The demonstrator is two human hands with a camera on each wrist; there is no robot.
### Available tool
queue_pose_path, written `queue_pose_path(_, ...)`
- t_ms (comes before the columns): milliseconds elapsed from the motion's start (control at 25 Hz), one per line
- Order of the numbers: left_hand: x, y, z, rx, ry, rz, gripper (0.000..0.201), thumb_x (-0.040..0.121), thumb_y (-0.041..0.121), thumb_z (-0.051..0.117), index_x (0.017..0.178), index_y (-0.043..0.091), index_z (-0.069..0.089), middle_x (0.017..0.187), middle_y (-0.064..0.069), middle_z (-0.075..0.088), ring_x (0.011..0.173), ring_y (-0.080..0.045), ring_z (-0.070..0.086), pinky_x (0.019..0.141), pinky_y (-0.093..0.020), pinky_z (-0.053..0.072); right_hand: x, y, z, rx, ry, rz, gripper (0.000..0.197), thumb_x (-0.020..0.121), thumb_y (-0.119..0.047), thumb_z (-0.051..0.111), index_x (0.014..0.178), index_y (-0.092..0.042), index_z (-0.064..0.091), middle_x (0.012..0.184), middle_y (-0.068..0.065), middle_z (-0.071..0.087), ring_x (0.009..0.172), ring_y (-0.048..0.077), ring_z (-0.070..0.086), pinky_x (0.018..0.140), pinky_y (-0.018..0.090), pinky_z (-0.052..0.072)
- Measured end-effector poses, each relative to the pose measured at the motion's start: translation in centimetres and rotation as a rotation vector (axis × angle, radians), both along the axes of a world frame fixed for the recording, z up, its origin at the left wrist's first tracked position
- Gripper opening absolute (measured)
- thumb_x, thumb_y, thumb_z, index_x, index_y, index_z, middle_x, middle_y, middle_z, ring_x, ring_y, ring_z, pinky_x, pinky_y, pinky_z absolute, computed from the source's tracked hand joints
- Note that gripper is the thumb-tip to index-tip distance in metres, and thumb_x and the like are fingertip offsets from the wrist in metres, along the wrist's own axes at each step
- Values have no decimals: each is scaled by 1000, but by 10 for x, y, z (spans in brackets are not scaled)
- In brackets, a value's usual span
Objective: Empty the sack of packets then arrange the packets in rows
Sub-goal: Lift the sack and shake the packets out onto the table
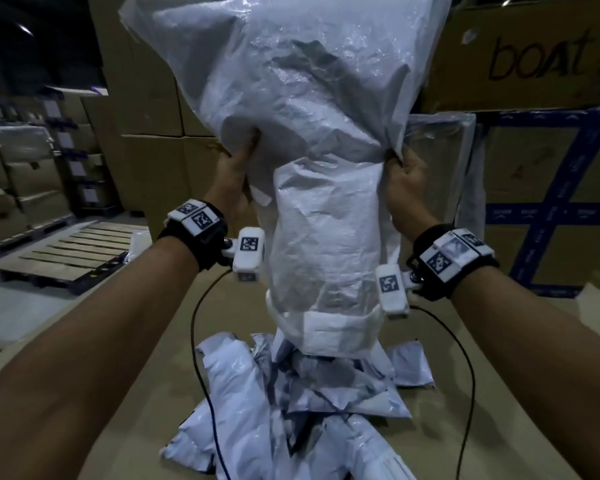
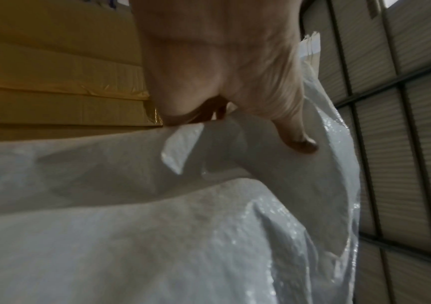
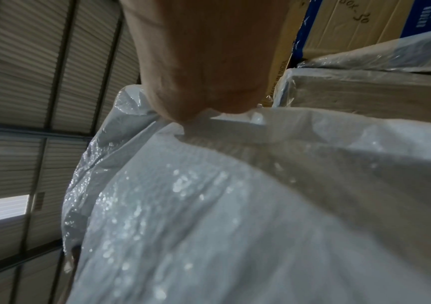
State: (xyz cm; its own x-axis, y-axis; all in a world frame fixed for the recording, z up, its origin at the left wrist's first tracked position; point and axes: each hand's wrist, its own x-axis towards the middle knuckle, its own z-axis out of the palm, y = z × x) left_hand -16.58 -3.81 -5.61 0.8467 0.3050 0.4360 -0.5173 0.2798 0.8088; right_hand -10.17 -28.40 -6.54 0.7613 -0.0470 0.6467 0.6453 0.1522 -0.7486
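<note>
- The white woven plastic sack (image 1: 305, 140) is held upside down in the air, its rolled mouth pointing down just above the heap of packets.
- The left hand (image 1: 234, 174) grips a bunched fold on the sack's left side, fingers curled into the fabric; in the left wrist view the thumb (image 2: 297, 139) presses on a fold of the sack (image 2: 157, 226).
- The right hand (image 1: 404, 183) clutches a gathered fold on the sack's right side, fingers wrapped round it; in the right wrist view the fist (image 3: 204, 67) closes on the sack's edge (image 3: 235, 205).
- The packets (image 1: 291, 403), white and grey plastic mailers, lie in a loose overlapping pile on the tan tabletop (image 1: 125, 393), directly beneath the sack's mouth; the topmost ones reach up to the mouth.
- Both wrists wear black bands with white marker blocks (image 1: 248, 252), and 2 thin black cables (image 1: 196, 341) hang from them over the pile.
- Stacked cardboard cartons (image 1: 153, 98) stand behind the sack; 1 at upper right reads "boAt" (image 1: 541, 57).
- A wooden pallet (image 1: 70, 254) lies on the floor to the left.
</note>
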Motion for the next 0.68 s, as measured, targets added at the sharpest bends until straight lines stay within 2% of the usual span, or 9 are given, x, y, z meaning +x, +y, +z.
queue_pose_path(120, -12, 7, 20, 29, 24, -157, 90, 71, 56, 75, 138, 2, 47, 139, -20, 52, 127, -35, 52, 108, -49, 40, -9, 12, 4, -51, -42, -6, 31, 98, -11, 45, 125, -7, 60, 111, 1, 65, 98, 11, 60, 86, 19, 48)
queue_pose_path(240, -15, 21, 32, 8, -49, -122, 86, 75, 50, 75, 139, 2, 45, 139, -20, 51, 128, -35, 51, 108, -51, 40, -16, 14, 8, -27, -37, -9, 29, 99, -10, 44, 123, -5, 60, 105, -2, 64, 88, 1, 59, 79, 13, 47)
queue_pose_path(400, -28, 28, 38, 29, -43, -131, 81, 75, 53, 73, 137, 7, 50, 136, -15, 56, 125, -31, 55, 106, -46, 44, -34, 24, 3, -70, -22, -39, 22, 99, -12, 46, 110, -21, 62, 97, -8, 64, 83, -3, 58, 76, 15, 47)
queue_pose_path(440, -31, 25, 36, 52, -39, -133, 77, 76, 53, 72, 136, 9, 52, 134, -14, 59, 122, -30, 57, 102, -44, 47, -41, 31, 3, -80, -17, -35, 20, 98, -13, 47, 107, -22, 62, 95, -10, 64, 82, -3, 58, 75, 18, 47)
queue_pose_path(520, -36, 15, 28, 109, -1, -123, 61, 82, 47, 68, 130, 10, 57, 125, -10, 65, 115, -29, 62, 94, -41, 52, -51, 43, 0, -84, 15, -49, 16, 96, -19, 52, 105, -19, 65, 93, -9, 66, 86, 8, 61, 76, 27, 46)
queue_pose_path(600, -37, 11, 18, 132, 26, -97, 56, 82, 42, 70, 127, 12, 59, 120, -7, 68, 111, -29, 64, 92, -41, 52, -58, 51, 1, -98, 20, -53, 23, 91, -24, 58, 111, -16, 67, 98, -4, 68, 93, 15, 63, 77, 31, 48)
queue_pose_path(680, -39, 22, 16, 123, -2, -73, 53, 80, 35, 74, 127, 15, 58, 121, -6, 68, 111, -28, 64, 92, -42, 53, -63, 52, 5, -61, 10, 20, 33, 86, -29, 60, 116, -16, 64, 105, -2, 69, 97, 18, 65, 80, 32, 52)
